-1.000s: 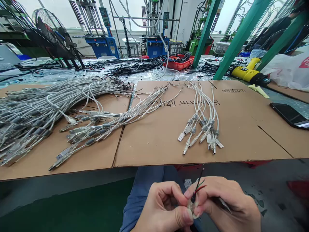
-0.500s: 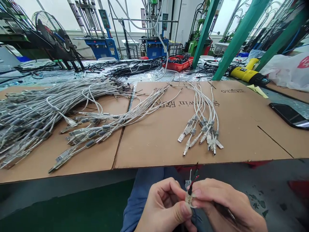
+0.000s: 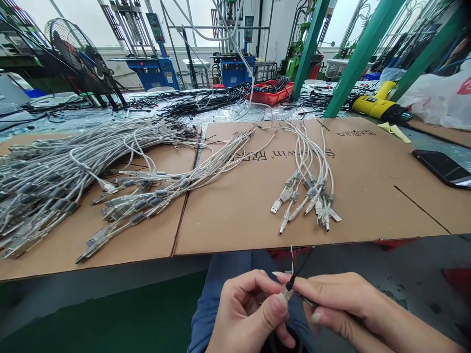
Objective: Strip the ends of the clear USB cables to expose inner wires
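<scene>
Just below the cardboard's front edge, my left hand (image 3: 253, 314) pinches a small clear connector (image 3: 287, 292) between thumb and fingertips. Thin black, red and white wires (image 3: 293, 267) stick up from its dark collar. My right hand (image 3: 338, 299) is beside it, index finger against the wires and thumb lower, with a thin dark tool (image 3: 308, 300) between them. On the cardboard (image 3: 228, 220) above lie a small bundle of white USB cables (image 3: 311, 189), a middle bundle (image 3: 198, 176) and a large pile (image 3: 55, 171) at the left.
A black phone (image 3: 443, 168) lies at the right, with a yellow heat gun (image 3: 379, 109) and a white plastic bag (image 3: 437, 100) behind. Further back are a red tray (image 3: 272, 95) of black cables, green posts (image 3: 362, 59) and a fan (image 3: 73, 49). The cardboard's front edge is above my hands.
My right fingers have shifted from pinching the connector to lying against the wires, and the thin tool now shows between them. The wires have spread, a dark one leaning right.
</scene>
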### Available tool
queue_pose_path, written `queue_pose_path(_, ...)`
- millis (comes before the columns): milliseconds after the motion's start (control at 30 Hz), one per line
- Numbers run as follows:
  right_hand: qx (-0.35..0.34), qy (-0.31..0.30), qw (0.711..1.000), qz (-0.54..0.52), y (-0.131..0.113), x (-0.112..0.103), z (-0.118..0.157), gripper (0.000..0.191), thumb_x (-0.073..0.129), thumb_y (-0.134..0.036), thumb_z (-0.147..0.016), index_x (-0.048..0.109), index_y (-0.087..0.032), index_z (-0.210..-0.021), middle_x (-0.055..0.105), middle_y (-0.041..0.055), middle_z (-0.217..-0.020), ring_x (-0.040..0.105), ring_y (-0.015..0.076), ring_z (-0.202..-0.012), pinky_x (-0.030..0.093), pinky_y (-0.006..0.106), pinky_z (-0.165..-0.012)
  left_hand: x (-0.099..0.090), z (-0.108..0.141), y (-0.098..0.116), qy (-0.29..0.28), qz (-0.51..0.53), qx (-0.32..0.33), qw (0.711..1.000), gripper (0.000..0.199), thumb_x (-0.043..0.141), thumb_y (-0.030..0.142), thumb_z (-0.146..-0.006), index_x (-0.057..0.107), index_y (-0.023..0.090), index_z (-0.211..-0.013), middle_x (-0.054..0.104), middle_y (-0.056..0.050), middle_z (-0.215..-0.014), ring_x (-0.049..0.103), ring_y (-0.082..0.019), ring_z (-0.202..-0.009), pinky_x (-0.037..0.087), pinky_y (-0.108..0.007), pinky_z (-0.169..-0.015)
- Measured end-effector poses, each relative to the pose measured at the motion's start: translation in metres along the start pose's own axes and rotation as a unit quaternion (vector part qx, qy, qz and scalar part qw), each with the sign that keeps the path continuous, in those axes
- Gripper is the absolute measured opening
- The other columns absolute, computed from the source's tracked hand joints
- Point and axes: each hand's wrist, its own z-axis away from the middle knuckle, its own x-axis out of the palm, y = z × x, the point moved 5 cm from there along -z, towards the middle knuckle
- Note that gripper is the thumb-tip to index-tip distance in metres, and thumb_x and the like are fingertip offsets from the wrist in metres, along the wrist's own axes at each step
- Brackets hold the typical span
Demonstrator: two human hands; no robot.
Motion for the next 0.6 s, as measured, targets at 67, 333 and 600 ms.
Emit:
queue_pose_path(67, 0.025, -0.014, 0.998, 0.058, 0.000, 0.000, -0.001, 0.026, 0.044, -0.021, -0.091, 0.068, -0.021, -0.080, 0.068, 0.0017, -0.061, 0.064, 0.0154, -0.048, 0.050, 0.019, -0.045, -0.001, 0.002, 0.003, 0.017, -0.026, 0.005, 1.000, 0.029, 0.077, 0.032, -0.063, 0.056, 0.011, -0.063, 0.057, 0.005, -0.052, 0.058, -0.004, -0.041, 0.047, -0.010, -0.042)
queue_pose_path(333, -0.002, -0.016, 0.996, 0.092, -0.004, 0.000, 0.001, 0.024, 0.040, -0.011, -0.087, 0.062, -0.019, -0.081, 0.063, -0.0006, -0.060, 0.061, 0.0115, -0.047, 0.045, 0.015, -0.046, 0.000, 0.008, 0.009, 0.060, -0.059, 0.038, 0.996, 0.022, 0.077, 0.028, -0.063, 0.062, 0.011, -0.064, 0.055, 0.005, -0.060, 0.060, -0.004, -0.044, 0.047, -0.008, -0.045)
queue_pose_path(600, -0.020, -0.007, 0.993, 0.118, -0.005, 0.003, 0.003, 0.025, 0.040, -0.009, -0.087, 0.061, -0.020, -0.078, 0.062, -0.0006, -0.059, 0.060, 0.0119, -0.047, 0.046, 0.016, -0.047, 0.003, 0.012, 0.012, 0.078, -0.073, 0.052, 0.993, 0.026, 0.078, 0.030, -0.061, 0.060, 0.011, -0.060, 0.053, 0.005, -0.061, 0.057, -0.003, -0.043, 0.049, -0.010, -0.044)
